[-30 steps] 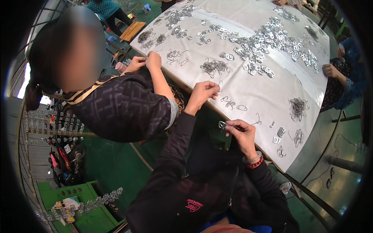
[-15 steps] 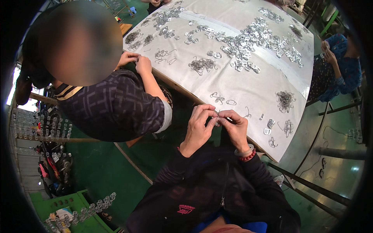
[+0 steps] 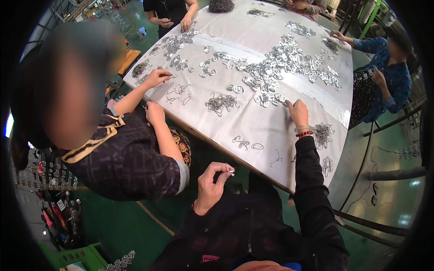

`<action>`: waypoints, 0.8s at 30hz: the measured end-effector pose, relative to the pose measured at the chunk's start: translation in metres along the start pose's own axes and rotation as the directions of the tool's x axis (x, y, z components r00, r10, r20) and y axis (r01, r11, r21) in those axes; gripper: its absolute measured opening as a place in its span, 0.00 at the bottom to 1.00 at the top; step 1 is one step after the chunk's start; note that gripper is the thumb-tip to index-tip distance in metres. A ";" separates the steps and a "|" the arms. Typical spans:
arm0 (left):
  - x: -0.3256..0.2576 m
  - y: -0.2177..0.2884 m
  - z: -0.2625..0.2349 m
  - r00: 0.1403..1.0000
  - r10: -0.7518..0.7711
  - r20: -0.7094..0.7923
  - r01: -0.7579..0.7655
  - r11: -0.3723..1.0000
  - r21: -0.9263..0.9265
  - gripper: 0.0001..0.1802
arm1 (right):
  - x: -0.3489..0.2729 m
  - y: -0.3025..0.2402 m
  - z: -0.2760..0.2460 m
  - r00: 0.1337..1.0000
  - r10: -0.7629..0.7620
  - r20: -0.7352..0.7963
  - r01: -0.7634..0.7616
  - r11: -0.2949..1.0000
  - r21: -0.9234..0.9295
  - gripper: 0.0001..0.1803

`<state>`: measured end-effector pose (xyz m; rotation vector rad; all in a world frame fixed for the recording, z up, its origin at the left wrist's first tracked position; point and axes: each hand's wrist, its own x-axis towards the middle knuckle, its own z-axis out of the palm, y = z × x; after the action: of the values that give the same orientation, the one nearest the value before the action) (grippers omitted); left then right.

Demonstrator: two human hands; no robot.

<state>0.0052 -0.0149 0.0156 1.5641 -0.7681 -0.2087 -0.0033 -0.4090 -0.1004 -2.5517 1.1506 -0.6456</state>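
Note:
My left hand (image 3: 211,186) is held below the table edge, its fingers pinching a small metal clip (image 3: 231,171). My right hand (image 3: 298,113) is stretched out over the white-covered table (image 3: 253,126), fingertips touching the near edge of a big heap of shiny metal clips (image 3: 275,72). A red and silver bracelet sits on that wrist. Bent wire hooks (image 3: 244,143) lie loose on the cloth between my two hands, and a pile of wire hooks (image 3: 322,134) lies just right of my right wrist.
A person in a dark patterned top (image 3: 126,158) sits close on my left, both hands at the table edge. A person in blue (image 3: 384,77) works at the far right, another person (image 3: 172,13) at the far side. Green crate (image 3: 77,257) on the floor, lower left.
My hands were together at the table edge half a second ago. Now my right hand has reached forward to the clip heap, and my left hand stays low with a clip.

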 end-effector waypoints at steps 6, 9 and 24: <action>-0.005 -0.015 0.006 0.999 -0.035 -0.033 0.034 0.999 -0.033 0.07 | 0.019 0.007 0.034 0.999 -0.018 -0.051 0.029 0.974 0.224 0.17; -0.005 -0.027 0.010 0.997 -0.068 -0.031 0.064 0.992 -0.108 0.04 | 0.000 -0.008 0.023 0.998 -0.017 -0.054 0.034 0.942 0.335 0.13; 0.002 -0.032 0.020 0.998 0.041 0.057 -0.045 0.996 0.070 0.04 | -0.173 -0.144 -0.106 0.827 -0.310 0.468 -0.359 0.350 0.865 0.09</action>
<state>0.0068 -0.0335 -0.0170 1.6134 -0.8599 -0.1952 -0.0653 -0.1910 0.0016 -1.4525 0.3362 -0.3017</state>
